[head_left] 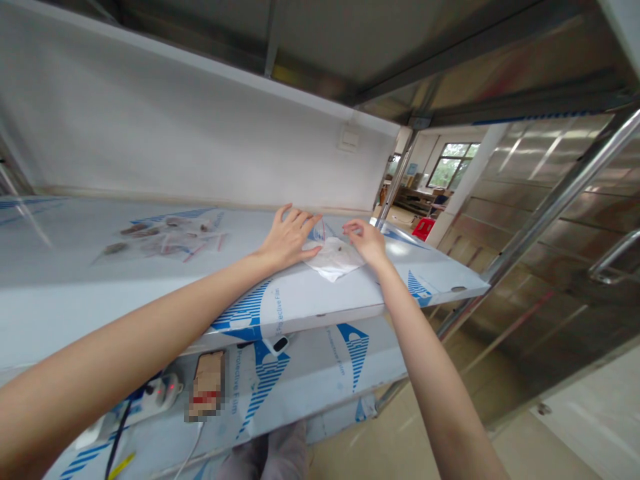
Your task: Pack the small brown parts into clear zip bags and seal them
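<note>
On the film-covered shelf lies a white tissue [331, 265] with a small dark bit [341, 249] on it. My left hand [290, 237] is at its left side, fingers spread and the thumb by the tissue's edge; nothing is in its grasp. Just behind the tissue, close to the left fingertips, is a small clear zip bag [321, 230]. My right hand [367, 243] is over the tissue's right side with the fingers curled and their tips drawn together. Whatever those fingertips may hold is too small to see.
Several clear zip bags [173, 239] with brownish pieces lie to the left on the shelf [60, 267]. On the lower shelf are a phone [206, 387] on a white cable and a power strip [165, 393] with red lights. A metal post [400, 173] stands at right.
</note>
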`<state>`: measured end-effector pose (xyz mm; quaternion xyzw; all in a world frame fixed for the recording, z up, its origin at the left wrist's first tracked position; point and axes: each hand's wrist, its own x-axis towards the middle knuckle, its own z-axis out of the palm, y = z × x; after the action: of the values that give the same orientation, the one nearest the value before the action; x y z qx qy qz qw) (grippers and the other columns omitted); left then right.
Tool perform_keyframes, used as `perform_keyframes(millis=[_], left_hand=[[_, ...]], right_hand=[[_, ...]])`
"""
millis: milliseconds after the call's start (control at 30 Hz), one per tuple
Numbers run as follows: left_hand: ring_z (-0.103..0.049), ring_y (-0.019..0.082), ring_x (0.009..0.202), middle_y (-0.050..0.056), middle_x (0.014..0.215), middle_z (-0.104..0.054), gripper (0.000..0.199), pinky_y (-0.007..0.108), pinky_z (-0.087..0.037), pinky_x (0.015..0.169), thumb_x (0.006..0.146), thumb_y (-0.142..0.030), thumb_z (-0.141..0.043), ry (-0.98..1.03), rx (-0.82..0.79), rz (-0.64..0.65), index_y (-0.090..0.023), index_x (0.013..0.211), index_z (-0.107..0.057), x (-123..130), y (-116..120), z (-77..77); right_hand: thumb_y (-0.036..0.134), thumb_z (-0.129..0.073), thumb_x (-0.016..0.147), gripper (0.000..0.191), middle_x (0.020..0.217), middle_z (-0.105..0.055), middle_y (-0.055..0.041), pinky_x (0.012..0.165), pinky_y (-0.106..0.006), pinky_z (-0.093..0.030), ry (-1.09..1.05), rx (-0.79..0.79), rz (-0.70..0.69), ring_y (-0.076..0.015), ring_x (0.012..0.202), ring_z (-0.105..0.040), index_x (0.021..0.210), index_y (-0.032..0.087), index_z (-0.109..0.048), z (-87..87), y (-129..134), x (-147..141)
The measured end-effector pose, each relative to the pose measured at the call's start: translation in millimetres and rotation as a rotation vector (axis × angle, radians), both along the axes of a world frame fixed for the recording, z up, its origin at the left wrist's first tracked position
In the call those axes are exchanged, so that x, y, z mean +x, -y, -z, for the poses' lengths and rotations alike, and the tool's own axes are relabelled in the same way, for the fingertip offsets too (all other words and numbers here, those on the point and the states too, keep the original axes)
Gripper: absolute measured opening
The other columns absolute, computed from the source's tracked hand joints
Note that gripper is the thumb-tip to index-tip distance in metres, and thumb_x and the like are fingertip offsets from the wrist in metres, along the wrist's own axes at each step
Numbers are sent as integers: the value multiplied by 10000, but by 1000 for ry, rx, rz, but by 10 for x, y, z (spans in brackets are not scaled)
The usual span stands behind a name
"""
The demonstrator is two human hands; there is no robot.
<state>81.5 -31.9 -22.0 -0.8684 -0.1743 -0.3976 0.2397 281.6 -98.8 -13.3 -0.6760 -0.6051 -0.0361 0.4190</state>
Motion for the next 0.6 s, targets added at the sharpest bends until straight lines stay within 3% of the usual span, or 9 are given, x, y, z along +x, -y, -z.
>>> perform_keyframes(millis=[67, 167, 267, 433, 600], left_hand=[[-497, 268, 1035, 129, 1096, -606, 572, 505, -289, 1009, 802, -469, -502, -4, -19, -11, -119, 1255, -495, -1, -1, 0], [-489, 268, 1039, 125, 1107, -599, 584, 495, -284, 1002, 803, -477, -495, -29, -38, 10, -123, 1267, -484, 4, 13, -1], [-488, 267, 1038, 119, 1118, -595, 569, 490, -274, 1002, 810, -469, -487, -49, -57, 29, -131, 1268, -482, 6, 32, -6], [-478, 262, 1051, 108, 1135, -590, 564, 468, -268, 1006, 813, -464, -491, -65, -89, 15, -136, 1272, -478, -8, 54, -21], [-466, 265, 1061, 120, 1121, -585, 554, 458, -275, 991, 821, -459, -483, -48, -146, 12, -128, 1266, -491, -8, 63, -27]], right_hand=[[159, -530, 790, 210, 1017, -664, -73, 820, -336, -426, 280, -84, 116, -220, 925, -598, 947, 193, -665, 44, 8, 31], [158, -543, 783, 214, 1071, -649, -79, 842, -343, -408, 531, -268, 156, -255, 1019, -560, 917, 215, -700, 90, 5, 46], [181, -526, 800, 214, 1041, -663, -66, 841, -345, -397, 610, -354, 174, -251, 1001, -563, 886, 239, -714, 88, -10, 41], [189, -519, 815, 201, 1024, -665, -69, 871, -366, -363, 676, -368, 194, -253, 1015, -548, 867, 219, -710, 32, -4, -6], [144, -482, 831, 213, 1017, -660, -147, 875, -412, -352, 722, -403, 140, -284, 1031, -534, 885, 134, -687, 40, -6, -46]])
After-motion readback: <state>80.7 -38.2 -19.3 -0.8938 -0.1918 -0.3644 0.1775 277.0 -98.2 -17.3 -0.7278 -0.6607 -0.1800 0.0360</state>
